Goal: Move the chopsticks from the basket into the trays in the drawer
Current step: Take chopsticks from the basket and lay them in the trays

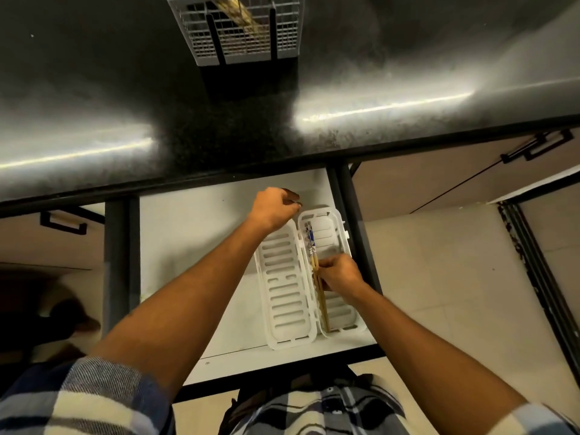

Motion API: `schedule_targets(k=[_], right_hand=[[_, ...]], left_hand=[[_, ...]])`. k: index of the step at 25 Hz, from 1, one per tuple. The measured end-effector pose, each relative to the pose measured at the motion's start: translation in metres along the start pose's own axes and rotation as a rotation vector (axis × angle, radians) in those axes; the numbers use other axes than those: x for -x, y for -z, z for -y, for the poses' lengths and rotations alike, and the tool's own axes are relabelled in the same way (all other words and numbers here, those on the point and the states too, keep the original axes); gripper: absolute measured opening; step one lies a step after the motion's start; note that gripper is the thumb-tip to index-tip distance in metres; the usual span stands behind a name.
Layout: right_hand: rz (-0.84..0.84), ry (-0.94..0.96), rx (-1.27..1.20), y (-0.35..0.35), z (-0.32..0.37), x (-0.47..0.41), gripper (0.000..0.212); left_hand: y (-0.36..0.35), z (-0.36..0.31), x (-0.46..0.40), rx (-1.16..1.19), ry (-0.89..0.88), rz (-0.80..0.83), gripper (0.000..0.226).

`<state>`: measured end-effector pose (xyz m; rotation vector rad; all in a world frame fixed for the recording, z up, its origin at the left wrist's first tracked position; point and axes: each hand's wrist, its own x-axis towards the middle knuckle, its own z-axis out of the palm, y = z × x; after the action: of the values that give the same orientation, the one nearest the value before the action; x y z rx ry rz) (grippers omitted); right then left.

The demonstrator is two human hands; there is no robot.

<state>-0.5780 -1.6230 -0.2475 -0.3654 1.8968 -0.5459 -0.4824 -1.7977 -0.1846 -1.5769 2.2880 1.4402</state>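
Note:
A white wire basket [201,42] stands at the far edge of the dark counter with several wooden chopsticks [243,14] leaning in it. Below, in the pulled-out drawer [188,246], two white slotted trays lie side by side. The left tray [284,293] holds nothing. In the right tray [332,233] lie wooden chopsticks with blue-patterned tops [315,265]. My right hand [340,273] pinches these chopsticks at their middle. Over the far end of the left tray hovers my left hand [274,208], fingers curled, nothing visible in it.
The dark polished counter [125,105] overhangs the back of the drawer. Black drawer rails [354,215] run along both sides. Closed cabinet fronts with black handles [64,222] flank the drawer. Pale floor tiles [439,277] lie to the right.

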Motion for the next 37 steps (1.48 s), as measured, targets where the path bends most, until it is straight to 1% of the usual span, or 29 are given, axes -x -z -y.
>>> schedule_targets(k=[3, 5, 7, 11, 16, 19, 25, 30, 34, 37], right_hand=[[-0.062, -0.006, 0.099, -0.009, 0.005, -0.006, 0.004], [-0.114, 0.006, 0.213, -0.012, 0.01, -0.008, 0.002], [-0.144, 0.024, 0.291, -0.015, 0.012, -0.006, 0.003], [-0.212, 0.075, 0.359, -0.022, 0.01, -0.005, 0.004], [-0.296, 0.122, 0.528, -0.023, 0.007, -0.002, 0.007], [-0.32, 0.161, 0.54, -0.023, 0.004, -0.002, 0.009], [-0.285, 0.165, 0.54, -0.024, 0.002, -0.004, 0.006], [-0.297, 0.183, 0.551, -0.024, 0.003, 0.001, 0.006], [-0.369, 0.336, 0.462, -0.02, 0.02, 0.021, 0.011], [-0.42, 0.525, 0.379, -0.011, 0.044, 0.043, 0.017]], left_hand=[[0.002, -0.001, -0.001, -0.048, -0.009, 0.031, 0.033], [0.002, -0.001, -0.001, -0.06, -0.015, 0.039, 0.032], [0.001, 0.0, -0.002, -0.062, -0.015, 0.039, 0.032], [0.003, 0.0, 0.0, -0.057, -0.009, 0.035, 0.033], [0.007, 0.001, 0.002, -0.028, -0.007, 0.017, 0.033], [0.007, 0.002, 0.002, -0.03, 0.003, 0.014, 0.033], [0.009, 0.004, 0.005, -0.011, 0.014, 0.002, 0.032], [0.009, 0.005, 0.004, -0.001, 0.011, -0.005, 0.031], [0.008, 0.003, 0.01, -0.017, -0.018, -0.022, 0.033], [0.023, -0.006, 0.024, -0.026, -0.109, -0.017, 0.032]])
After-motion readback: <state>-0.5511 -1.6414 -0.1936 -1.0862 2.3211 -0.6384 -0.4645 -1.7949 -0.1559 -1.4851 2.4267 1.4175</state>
